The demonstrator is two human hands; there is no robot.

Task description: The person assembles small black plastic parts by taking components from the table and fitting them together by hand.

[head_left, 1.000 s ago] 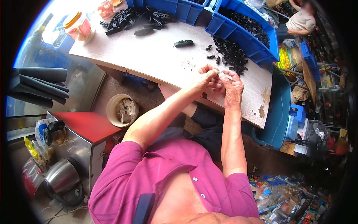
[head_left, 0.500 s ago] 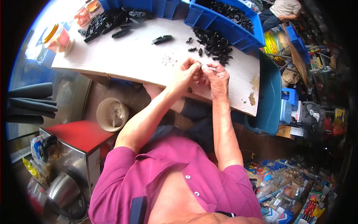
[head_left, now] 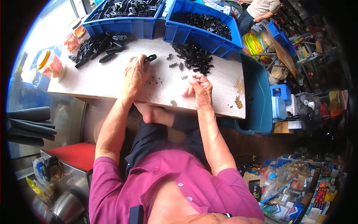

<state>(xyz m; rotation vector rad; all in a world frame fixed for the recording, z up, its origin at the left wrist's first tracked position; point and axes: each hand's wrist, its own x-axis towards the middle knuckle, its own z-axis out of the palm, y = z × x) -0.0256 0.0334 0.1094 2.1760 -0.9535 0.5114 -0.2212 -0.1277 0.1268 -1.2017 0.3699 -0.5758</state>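
Over the middle of the white table (head_left: 112, 85), my left hand (head_left: 135, 74) is closed with its fingertips at one end of an elongated black plastic part (head_left: 150, 58). Farther right, near the front edge, my right hand (head_left: 201, 91) is curled, thumb and forefinger pressed together; anything between them is too small to make out. A tiny dark piece (head_left: 184, 78) lies just left of its fingertips. Beyond that hand spreads a heap of small black plastic pieces (head_left: 194, 58). Similar elongated black parts (head_left: 93, 48) are piled at the far left.
Two blue crates, a left one (head_left: 119, 29) of long black parts and a right one (head_left: 205, 42) of small pieces, stand along the back. Jars (head_left: 49, 64) stand at the left end. A teal bin (head_left: 257, 97) adjoins the right edge. Another person (head_left: 261, 11) is at the far right.
My hands have come apart. The left has moved left and away to the elongated black part; the right has drawn slightly left and nearer. My view has shifted, showing more of the crates.
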